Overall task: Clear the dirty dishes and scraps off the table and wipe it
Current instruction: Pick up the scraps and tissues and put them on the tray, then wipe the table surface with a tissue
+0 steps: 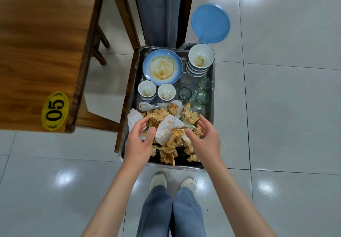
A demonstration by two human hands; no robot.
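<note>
beside table 05 (pixel 55 111), my left hand (pixel 137 144) and right hand (pixel 205 141), fingers spread and empty, should scoop the soiled napkins (pixel 173 135) together off the steel tray (pixel 211 96).

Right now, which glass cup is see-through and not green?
The clear glass, just right of the blue plate. The other three glasses are green-tinted.

Between the left hand (pixel 138 140) and the right hand (pixel 206 140) lie white napkins (pixel 168 126) mixed with orange-brown stained ones (pixel 175 138). Beyond the fingers, the plate (pixel 162 66) is pale blue with a white centre smeared orange-brown. The stacked bowls (pixel 201 59) are white with dark blue rims, the glasses (pixel 202 98) greenish clear. Far left of the left hand, a yellow oval sticker (pixel 55 111) bears black "05" on brown wood-grain table (pixel 42 39).
</note>
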